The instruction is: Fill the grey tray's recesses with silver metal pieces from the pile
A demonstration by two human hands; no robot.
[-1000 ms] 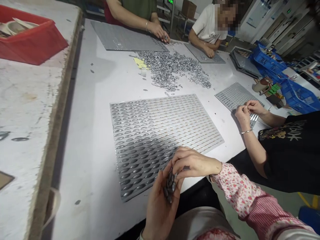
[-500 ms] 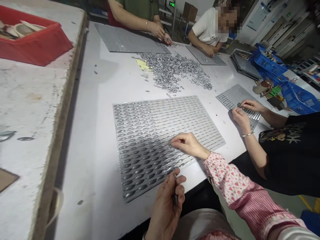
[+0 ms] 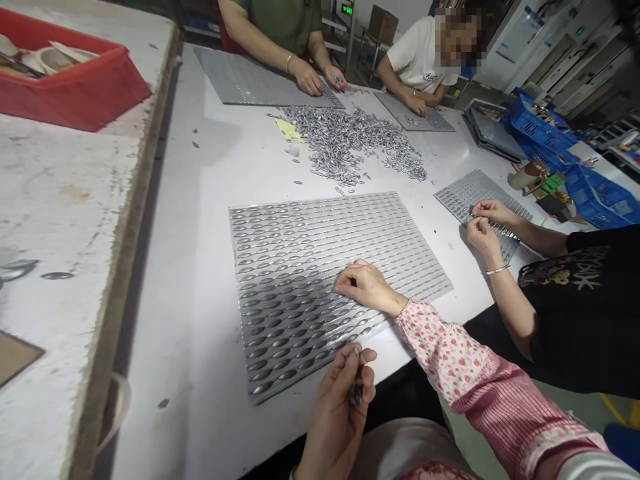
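A grey sheet (image 3: 380,233) lies on the table before me, with rows of shiny, pointed-oval metal pieces (image 3: 265,327) along its left side and near edge. Thin ridged lines cross the rest of it. My right hand (image 3: 367,287) rests over the middle of the sheet, thumb and forefinger pinched together at a row; anything between the fingertips is hidden. Below the sheet's near edge, my left hand (image 3: 337,407) is turned palm up, its fingers curled around several small grey oval pieces (image 3: 355,395).
Beyond the sheet spreads a heap of loose oval pieces (image 3: 345,140) beside a yellow paper (image 3: 287,130). Co-workers' hands work over other sheets at the far side and right. A red bin (image 3: 100,87) stands on the left table; blue crates (image 3: 595,197) stand at right.
My right hand has shifted slightly left over the sheet, still pinched. My left thumb and fingers have moved over the pieces they hold. A far co-worker's hand has come down to a sheet.
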